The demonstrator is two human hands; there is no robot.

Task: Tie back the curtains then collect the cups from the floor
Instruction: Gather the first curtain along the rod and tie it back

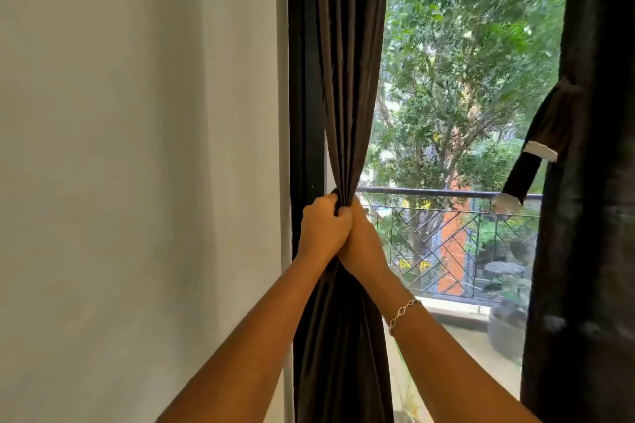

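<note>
A dark brown curtain (347, 79) hangs at the left side of the window, gathered into a narrow bunch at its middle. My left hand (323, 227) and my right hand (360, 240) meet at that bunch, and both grip the gathered cloth with curled fingers. A second dark curtain (591, 216) hangs at the right edge. A dark tie-back strap (539, 144) with white patches dangles loose from it. No cups are in view.
A plain white wall (137, 148) fills the left half. Behind the window screen lie a balcony with a dark metal railing (446, 194), a grey plant pot (505, 330) and trees.
</note>
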